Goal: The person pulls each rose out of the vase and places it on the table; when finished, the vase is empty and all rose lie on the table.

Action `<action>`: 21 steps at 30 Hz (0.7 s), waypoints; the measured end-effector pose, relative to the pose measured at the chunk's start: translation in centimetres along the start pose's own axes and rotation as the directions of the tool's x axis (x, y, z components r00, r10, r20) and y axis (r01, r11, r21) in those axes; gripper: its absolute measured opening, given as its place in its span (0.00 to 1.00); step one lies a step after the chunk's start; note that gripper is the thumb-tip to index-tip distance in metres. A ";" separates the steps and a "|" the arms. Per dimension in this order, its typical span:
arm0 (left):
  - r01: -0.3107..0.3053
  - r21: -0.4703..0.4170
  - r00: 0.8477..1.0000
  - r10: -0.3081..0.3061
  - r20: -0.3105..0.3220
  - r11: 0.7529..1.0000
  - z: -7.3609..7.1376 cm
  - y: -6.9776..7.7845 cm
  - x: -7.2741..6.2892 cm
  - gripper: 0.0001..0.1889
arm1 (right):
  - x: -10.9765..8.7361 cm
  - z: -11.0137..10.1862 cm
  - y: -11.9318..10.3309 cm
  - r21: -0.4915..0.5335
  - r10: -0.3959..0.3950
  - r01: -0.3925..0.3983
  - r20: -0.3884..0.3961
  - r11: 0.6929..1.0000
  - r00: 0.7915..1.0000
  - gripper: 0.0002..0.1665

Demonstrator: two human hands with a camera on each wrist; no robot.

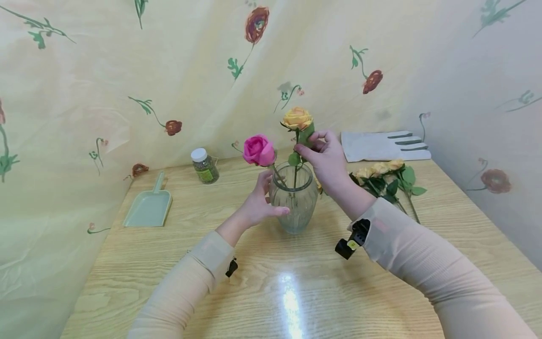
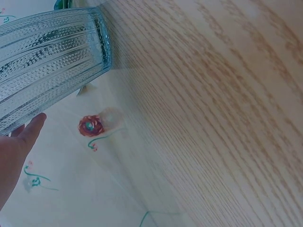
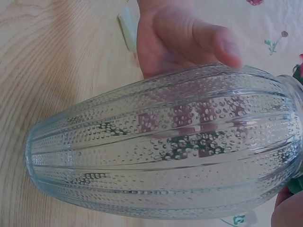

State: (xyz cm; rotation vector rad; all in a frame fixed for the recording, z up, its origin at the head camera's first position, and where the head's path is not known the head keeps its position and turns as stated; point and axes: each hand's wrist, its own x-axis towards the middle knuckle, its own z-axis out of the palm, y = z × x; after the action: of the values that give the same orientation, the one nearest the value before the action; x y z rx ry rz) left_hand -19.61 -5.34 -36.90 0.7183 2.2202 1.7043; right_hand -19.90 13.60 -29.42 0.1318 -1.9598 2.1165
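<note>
A ribbed clear glass vase [image 1: 296,219] stands upright on the wooden table. My left hand [image 1: 259,203] holds its left side, thumb across the front and fingers behind; in the right wrist view the fingers show through the textured glass [image 3: 156,146]. A pink rose [image 1: 258,150] leans left out of the vase mouth. Above the mouth, my right hand [image 1: 327,157] pinches a yellow rose [image 1: 297,118] near its upper leaves, with the stem reaching down inside the vase. The stem ends are blurred by the glass.
Several pale yellow roses [image 1: 381,170] with leafy stems lie to the right. Behind them is a white work glove [image 1: 377,147]. A white-capped jar [image 1: 205,168] and a pale green dustpan [image 1: 148,211] are on the left. Floral cloth [image 1: 203,70] hangs behind the table.
</note>
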 end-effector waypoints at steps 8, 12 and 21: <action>0.005 -0.004 1.000 -0.005 0.016 1.000 -0.1 0.1 0.0 0.49 | 0.0 0.1 0.2 0.007 -0.006 0.005 0.015 1.000 1.000 0.15; -0.003 -0.011 1.000 0.003 0.017 1.000 -0.2 0.2 0.1 0.50 | 0.0 0.3 0.2 0.016 -0.015 0.015 0.020 1.000 1.000 0.16; 0.003 -0.022 1.000 -0.003 0.017 1.000 -0.2 0.1 0.1 0.53 | -0.1 0.3 0.0 -0.027 -0.022 0.023 0.041 0.999 0.999 0.18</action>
State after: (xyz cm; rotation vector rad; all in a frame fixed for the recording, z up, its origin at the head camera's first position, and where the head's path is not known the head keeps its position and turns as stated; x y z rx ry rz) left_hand -19.76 -5.42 -36.70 0.7211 2.1871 1.7123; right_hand -19.83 13.25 -29.46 0.1920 -1.9995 2.0880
